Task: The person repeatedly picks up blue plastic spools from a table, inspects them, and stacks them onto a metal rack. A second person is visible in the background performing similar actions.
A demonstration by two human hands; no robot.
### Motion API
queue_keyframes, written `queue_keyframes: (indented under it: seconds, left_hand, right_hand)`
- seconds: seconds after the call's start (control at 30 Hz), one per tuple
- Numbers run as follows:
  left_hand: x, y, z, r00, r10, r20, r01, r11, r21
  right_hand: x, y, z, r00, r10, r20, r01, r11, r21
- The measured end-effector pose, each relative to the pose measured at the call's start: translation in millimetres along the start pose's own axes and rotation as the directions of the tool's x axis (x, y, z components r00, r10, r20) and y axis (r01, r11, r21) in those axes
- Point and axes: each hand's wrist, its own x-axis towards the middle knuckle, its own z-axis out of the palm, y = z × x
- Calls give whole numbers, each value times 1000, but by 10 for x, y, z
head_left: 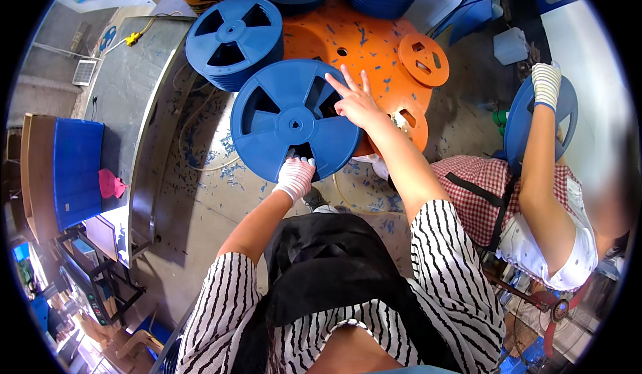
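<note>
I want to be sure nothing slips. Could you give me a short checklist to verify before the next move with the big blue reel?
1. Left hand, gloved, grips the lower rim of the blue reel: ok.
2. Right hand, bare, fingers spread on the reel's right side: ok.
3. Firm grip: cannot tell.
4. Reel apart from the blue reel stack behind: ok.
5. Co-worker's gloved hand clear, on another reel: ok.

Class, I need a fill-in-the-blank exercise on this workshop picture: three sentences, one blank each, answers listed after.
1. The person's gloved left hand grips the near edge of a big ____ reel.
2. The right hand, resting on the reel, is ____, not gloved.
3. Behind the reel lies a round ____ board.

Answers: blue; bare; orange
</note>
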Motion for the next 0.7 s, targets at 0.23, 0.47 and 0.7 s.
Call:
queue_keyframes:
  seconds: [0.23, 0.47, 0.7]
  left_hand:
    - [40, -21, -25, 999, -1, 51, 2, 1000, -14]
    - [125, -19, -30, 997, -6, -79, 5, 1000, -19]
    - [117, -111, -302, 998, -56, -36, 50, 990, -130]
  right_hand:
    - [31, 69, 81, 999, -15, 33, 14, 1000, 20]
    - [-94, 321, 348, 705, 395, -589, 96, 769, 632]
    - [-1811, 106, 1188, 498, 865, 62, 36, -92, 995]
